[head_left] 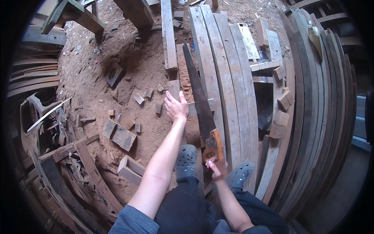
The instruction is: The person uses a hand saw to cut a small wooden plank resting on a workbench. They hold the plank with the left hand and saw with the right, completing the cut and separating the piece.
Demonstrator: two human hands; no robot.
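Head view: the right hand (218, 169) is closed around the orange handle of a handsaw (200, 97), whose long dark blade points away from the person and narrows toward its far tip. The left hand (177, 108) is spread wide, thumb apart from the fingers, laid on top of a piece of wood (173, 85) to the left of the blade; whether its fingertips grip the edges, I cannot tell. The blade passes just beside the left hand and over a short crosspiece (210, 104), and it is unclear whether the teeth touch any wood. To the right of the saw, long grey planks (231, 97) lie side by side, running away from the person. Beyond them, small wooden blocks (286, 99) sit in a line along a board, and next to that more long timbers (311, 97) are stacked. On the left, offcuts (138, 98) and a flat rectangular block (126, 137) lie scattered on the sawdust-covered floor (87, 50). Two grey perforated clogs (186, 158) show near the lower middle, one on each side of the saw's handle
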